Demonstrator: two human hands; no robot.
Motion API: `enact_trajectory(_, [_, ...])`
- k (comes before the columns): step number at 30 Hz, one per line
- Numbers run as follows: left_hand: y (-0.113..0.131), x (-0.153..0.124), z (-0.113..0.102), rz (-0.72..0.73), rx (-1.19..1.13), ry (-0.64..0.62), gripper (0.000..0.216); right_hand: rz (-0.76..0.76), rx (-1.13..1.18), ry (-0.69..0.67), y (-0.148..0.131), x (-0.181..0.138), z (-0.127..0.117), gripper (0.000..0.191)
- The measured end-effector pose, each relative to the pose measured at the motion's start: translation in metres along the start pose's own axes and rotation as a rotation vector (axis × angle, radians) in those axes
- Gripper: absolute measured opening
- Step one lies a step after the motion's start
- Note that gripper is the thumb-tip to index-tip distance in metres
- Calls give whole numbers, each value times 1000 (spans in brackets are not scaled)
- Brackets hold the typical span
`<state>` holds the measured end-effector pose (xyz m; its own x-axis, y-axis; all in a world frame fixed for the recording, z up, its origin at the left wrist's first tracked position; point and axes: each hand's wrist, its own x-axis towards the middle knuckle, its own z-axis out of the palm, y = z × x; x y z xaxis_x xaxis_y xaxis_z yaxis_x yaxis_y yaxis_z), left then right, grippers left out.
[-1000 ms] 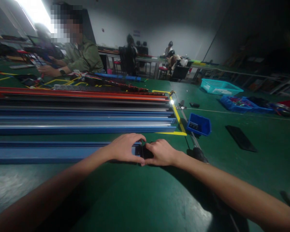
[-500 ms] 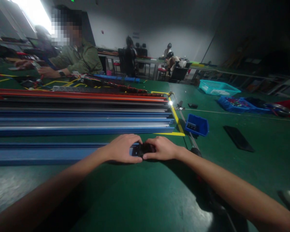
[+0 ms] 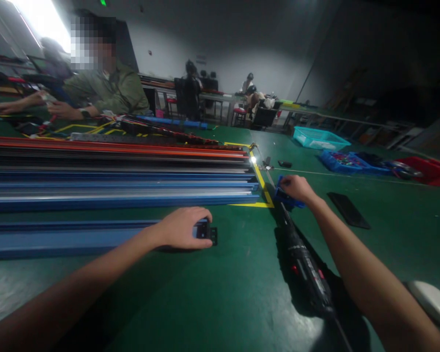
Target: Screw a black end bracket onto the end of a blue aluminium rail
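Observation:
My left hand (image 3: 185, 229) is closed around the right end of a long blue metal rail (image 3: 69, 237), thumb on the near side and fingers on the far side. A black end piece (image 3: 213, 236) sits at that end, just past my fingertips. Over the small blue bin (image 3: 297, 202) is my right hand (image 3: 296, 188), its fingers bent down at the bin's left side. Whatever those fingertips hold, if anything, is hidden. Below the bin lies a black electric screwdriver (image 3: 308, 269) with red details, its tip pointing at the bin.
More blue, black and orange rails (image 3: 121, 193) lie beyond, beside yellow tape (image 3: 261, 181). To the right are a dark flat slab (image 3: 348, 210), a turquoise basket (image 3: 320, 139), a blue tray (image 3: 346, 161) and a red tray (image 3: 425, 170). A co-worker (image 3: 106, 93) sits at far left.
My right hand has left the rail's end and moved right and away to the blue bin. The black end piece and the screwdriver now show. My left hand keeps its grip.

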<state>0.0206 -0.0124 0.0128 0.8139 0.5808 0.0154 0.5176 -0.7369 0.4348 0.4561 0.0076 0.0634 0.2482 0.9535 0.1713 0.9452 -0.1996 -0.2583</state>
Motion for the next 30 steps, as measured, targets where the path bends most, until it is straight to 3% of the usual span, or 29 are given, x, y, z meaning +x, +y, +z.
enact_trajectory(4, [1, -1, -1, 1, -4, -2, 52, -16, -156, -131, 4, -1, 14, 26])
enact_trajectory(10, [0, 0, -2, 8, -15, -15, 56, -21, -260, -198, 0, 0, 20, 30])
enact_trajectory(30, [-5, -1, 1, 30, -34, 2, 55, -16, -315, -236, -7, 1, 22, 24])
